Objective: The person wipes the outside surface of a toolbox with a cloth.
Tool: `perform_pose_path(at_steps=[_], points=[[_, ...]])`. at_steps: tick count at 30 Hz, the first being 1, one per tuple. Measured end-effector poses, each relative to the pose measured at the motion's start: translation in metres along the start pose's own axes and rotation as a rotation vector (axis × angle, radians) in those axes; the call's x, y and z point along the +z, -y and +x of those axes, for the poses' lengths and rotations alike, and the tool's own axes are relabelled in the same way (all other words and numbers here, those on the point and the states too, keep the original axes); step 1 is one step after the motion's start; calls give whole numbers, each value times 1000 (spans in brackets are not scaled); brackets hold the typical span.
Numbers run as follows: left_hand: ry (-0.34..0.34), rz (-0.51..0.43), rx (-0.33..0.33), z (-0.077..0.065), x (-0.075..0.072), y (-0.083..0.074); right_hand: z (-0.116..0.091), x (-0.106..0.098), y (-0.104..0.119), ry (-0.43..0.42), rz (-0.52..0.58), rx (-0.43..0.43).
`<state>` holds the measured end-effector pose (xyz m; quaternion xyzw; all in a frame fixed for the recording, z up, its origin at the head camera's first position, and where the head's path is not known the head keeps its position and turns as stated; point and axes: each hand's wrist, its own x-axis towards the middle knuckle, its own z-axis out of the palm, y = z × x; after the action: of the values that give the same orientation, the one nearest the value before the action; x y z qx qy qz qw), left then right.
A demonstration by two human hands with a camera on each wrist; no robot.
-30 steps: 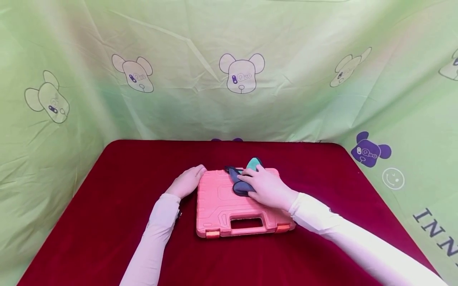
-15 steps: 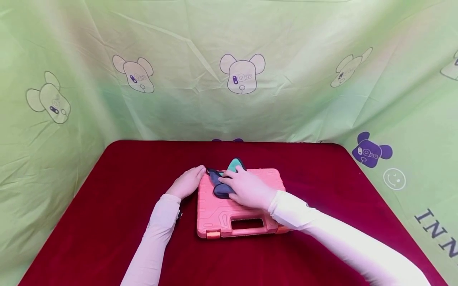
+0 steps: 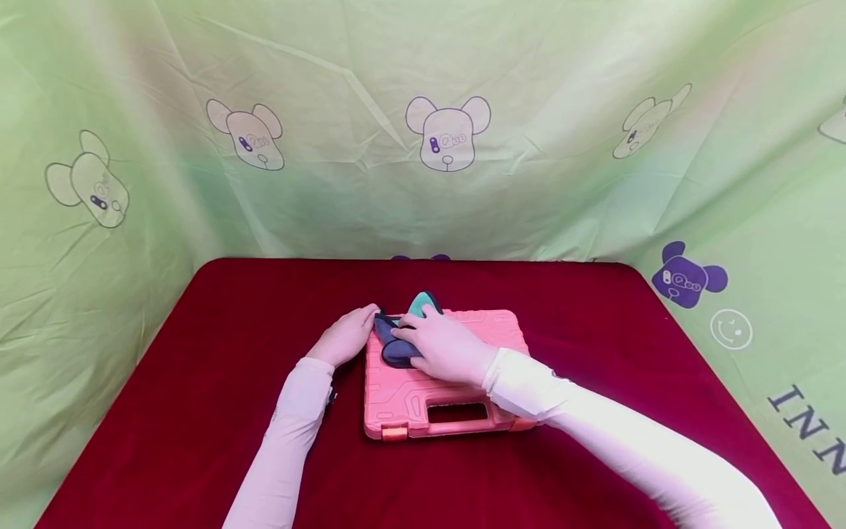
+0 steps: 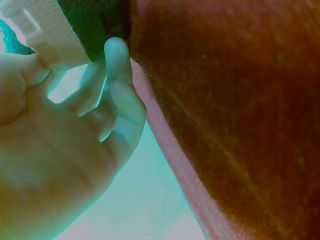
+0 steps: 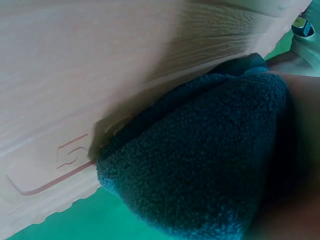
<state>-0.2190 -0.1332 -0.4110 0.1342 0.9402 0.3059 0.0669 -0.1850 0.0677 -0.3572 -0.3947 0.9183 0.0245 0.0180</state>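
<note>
A pink plastic carry case (image 3: 396, 400) lies flat on the table, its handle and orange latches toward me. My left hand (image 3: 345, 338) holds its far left corner; in the left wrist view the thumb and bent fingers meet at the case edge (image 4: 55, 42). My right hand (image 3: 452, 347) grips a bunched cloth (image 3: 399, 354), navy on one side and green on the other, against the lid's upper left. In the right wrist view the cloth's fuzzy face (image 5: 190, 155) rests along the lid (image 5: 75, 75). Part of the cloth is hidden under my palm.
Dark red cloth covers the table (image 3: 231, 397). A pale green curtain (image 3: 330, 191) printed with bear heads hangs behind it and at both sides.
My right hand has slid the cloth leftward across the lid, from its right half to near the far left corner. My left hand and the case have stayed in place.
</note>
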Motion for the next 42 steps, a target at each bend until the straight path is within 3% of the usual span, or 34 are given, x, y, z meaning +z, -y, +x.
perform_pose_path(at_steps=[9,20,42], points=[[7,0,1,3,1,3,-3,2,-1,-17,-15,-5],[20,-26,-9,2,1,3,-22,4,-9,-26,23,-26],[35,-42,-19,0,0,0,-106,12,-40,-158,41,43]])
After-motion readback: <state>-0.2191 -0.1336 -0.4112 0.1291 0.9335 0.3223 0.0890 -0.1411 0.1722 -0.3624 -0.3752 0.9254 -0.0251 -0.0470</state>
